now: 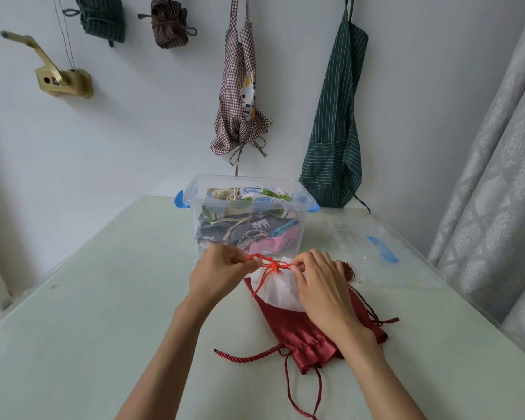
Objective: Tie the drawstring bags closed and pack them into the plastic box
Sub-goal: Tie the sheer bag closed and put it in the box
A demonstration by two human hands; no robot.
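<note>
Both hands (222, 274) (319, 283) pinch red drawstring (270, 266).

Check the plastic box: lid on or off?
Off. The plastic box stands open-topped with printed drawstring bags showing inside; its clear lid lies flat on the table to the box's right.
</note>
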